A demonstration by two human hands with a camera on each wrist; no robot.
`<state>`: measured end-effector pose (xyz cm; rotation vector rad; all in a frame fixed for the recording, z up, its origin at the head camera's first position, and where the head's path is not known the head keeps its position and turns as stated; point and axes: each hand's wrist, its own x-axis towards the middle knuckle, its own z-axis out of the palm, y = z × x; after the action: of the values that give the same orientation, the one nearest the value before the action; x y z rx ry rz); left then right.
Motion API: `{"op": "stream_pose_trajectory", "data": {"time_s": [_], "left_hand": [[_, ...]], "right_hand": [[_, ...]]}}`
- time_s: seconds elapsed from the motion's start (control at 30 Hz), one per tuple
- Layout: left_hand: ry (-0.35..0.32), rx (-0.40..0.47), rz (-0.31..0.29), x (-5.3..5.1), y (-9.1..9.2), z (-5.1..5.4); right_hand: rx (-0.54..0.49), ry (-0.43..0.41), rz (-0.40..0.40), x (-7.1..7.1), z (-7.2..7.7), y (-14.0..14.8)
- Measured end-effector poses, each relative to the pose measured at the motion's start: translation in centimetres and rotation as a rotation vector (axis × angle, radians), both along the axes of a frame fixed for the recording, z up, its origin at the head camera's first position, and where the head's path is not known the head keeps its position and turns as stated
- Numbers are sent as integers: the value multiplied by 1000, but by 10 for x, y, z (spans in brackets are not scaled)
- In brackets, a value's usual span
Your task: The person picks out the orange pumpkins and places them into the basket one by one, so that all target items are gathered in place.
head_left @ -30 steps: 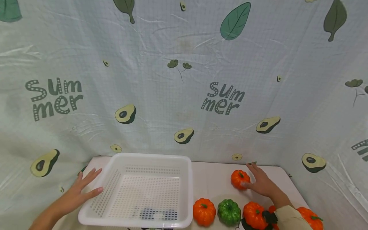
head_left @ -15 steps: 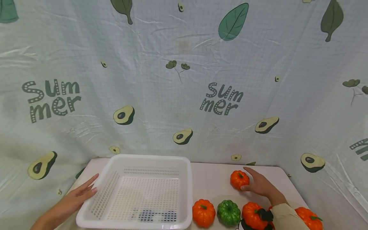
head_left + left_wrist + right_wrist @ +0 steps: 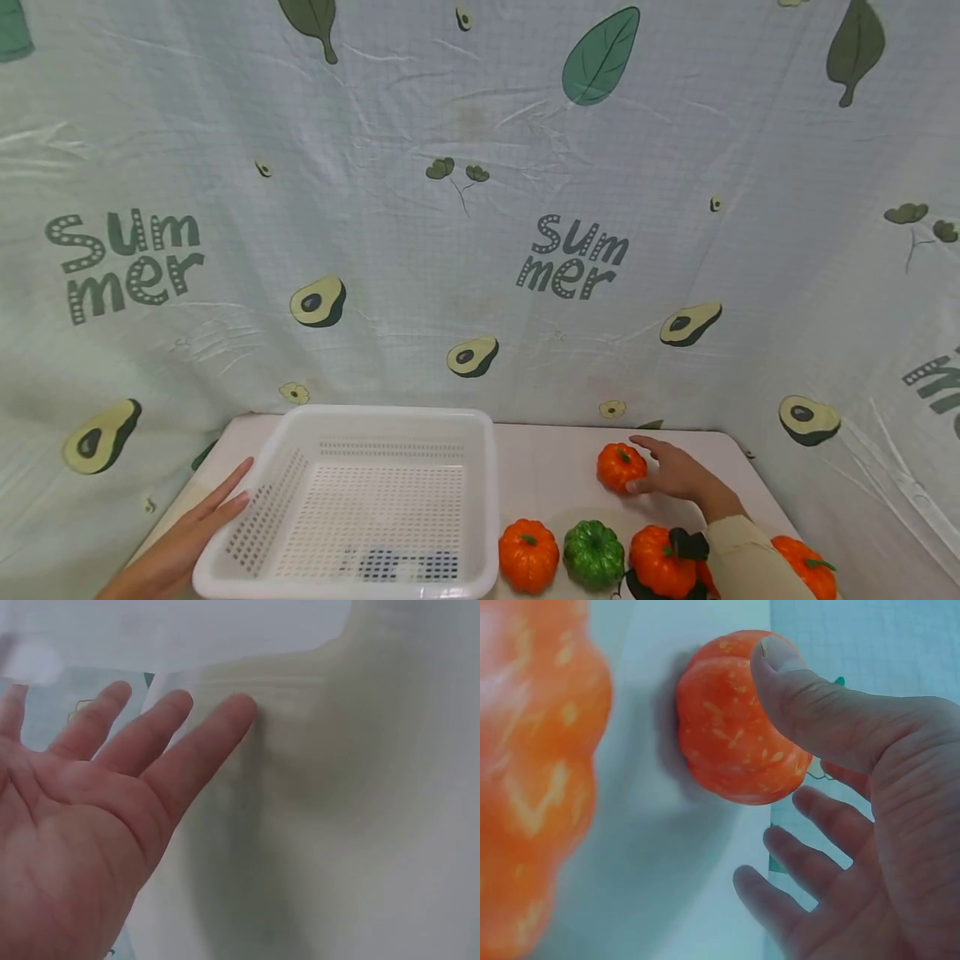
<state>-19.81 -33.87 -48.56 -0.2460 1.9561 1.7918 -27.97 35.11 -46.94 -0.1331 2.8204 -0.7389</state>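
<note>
Beside the white basket's left rim (image 3: 217, 533), my left hand (image 3: 180, 542) has its fingers extended; in the left wrist view the hand (image 3: 82, 817) shows an empty palm. My right hand (image 3: 684, 482) is at the right side of a small orange pumpkin (image 3: 619, 468) at the table's back. In the right wrist view, the thumb of that hand (image 3: 911, 787) overlaps the pumpkin (image 3: 731, 720), while the other fingers are spread and loosely bent. Whether the thumb touches the pumpkin, I cannot tell.
Along the front stand an orange pumpkin (image 3: 528, 557), a green one (image 3: 593, 556) and another orange one (image 3: 660, 562) beside something black. One more orange pumpkin (image 3: 806, 567) is near the right sleeve (image 3: 750, 554). A printed curtain (image 3: 405, 250) hangs behind the table.
My left hand has come down closer to the basket's left side, its fingers less spread. The right hand's thumb and index finger have drawn in nearer the small pumpkin's right side.
</note>
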Motion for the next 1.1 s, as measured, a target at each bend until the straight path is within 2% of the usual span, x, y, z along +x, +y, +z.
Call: {"op": "stream_pose_trajectory", "data": {"time_s": [0.17, 0.37, 0.5, 0.6, 0.8, 0.97, 1.1], "left_hand": [[-46, 123, 21, 3, 1, 1], [-92, 201, 29, 9, 1, 1], [-49, 173, 23, 7, 3, 0], [-17, 144, 45, 4, 4, -2], [-40, 154, 56, 4, 2, -1], [-29, 145, 55, 3, 4, -1], [-44, 183, 24, 2, 4, -3]], "right_hand": [[-29, -14, 2, -5, -2, -4], [-14, 13, 10, -9, -2, -12], [8, 22, -9, -11, -2, -15], [24, 34, -15, -13, -3, -17], [48, 75, 21, -14, 1, -21], [53, 56, 13, -12, 3, -20], [64, 66, 32, -11, 6, -18]]}}
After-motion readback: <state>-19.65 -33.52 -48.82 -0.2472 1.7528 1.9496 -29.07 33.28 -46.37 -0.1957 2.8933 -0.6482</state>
